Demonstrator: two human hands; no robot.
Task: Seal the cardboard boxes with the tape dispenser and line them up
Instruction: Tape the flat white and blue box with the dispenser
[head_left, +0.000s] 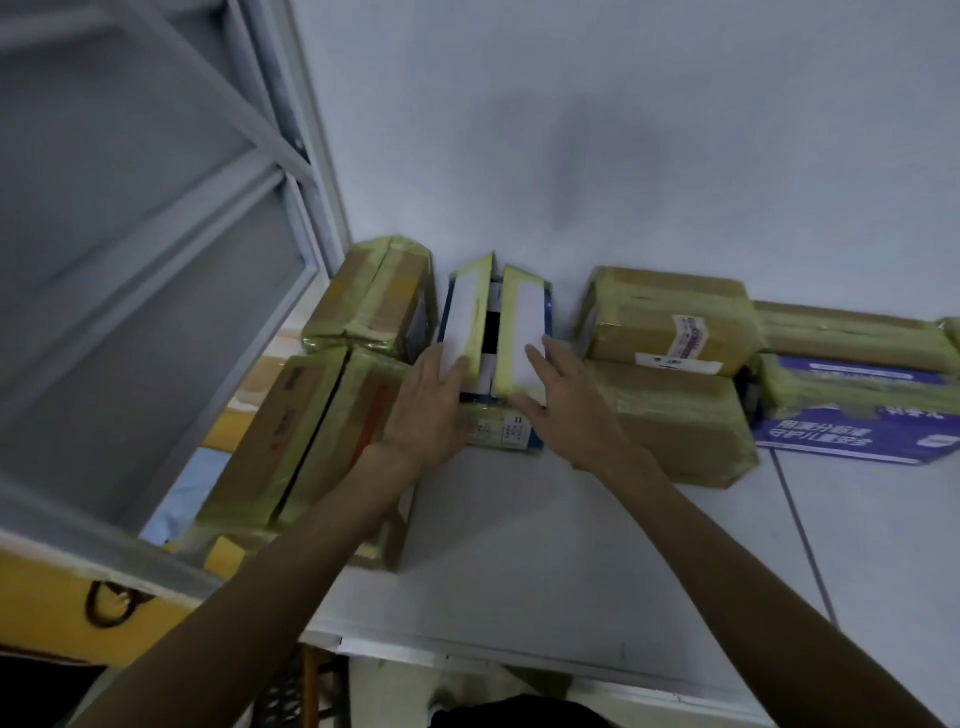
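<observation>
Head view, looking down into a corner. Pale wall (623, 130) behind, grey window frame (156, 208) at left, white surface (519, 545) below.

Boxes sit in a loose row along the wall. Purple box (857, 415) far right. Two brown taped boxes (670, 317) just right of centre, one in front of the other. A long brown box (291, 441) at left has a dark seam down its top. Another taped box (374, 306) sits behind it.

Open box (506, 428) in the middle, wedged between its neighbours. Its two flaps are half raised: left flap (462, 312) and right flap (522, 322), white inside with yellowish edges. A dark gap shows between them.

Left hand (426, 410) lies flat, fingers straight, on the near end of the left flap. Right hand (566, 400) is likewise spread, fingertips on the right flap. Neither pinches anything.

Tape dispenser: not in view.

My read: the step is closing the flaps before taping. To do it well I would:
- press both flaps down together so their edges meet over the gap;
- keep the pressure near the centre seam, where they look likely to spring back;
- pin the seam with one palm while the other fetches the dispenser;
- watch the tight fit against the neighbours, and slide the box forward if tape has to wrap its ends.
</observation>
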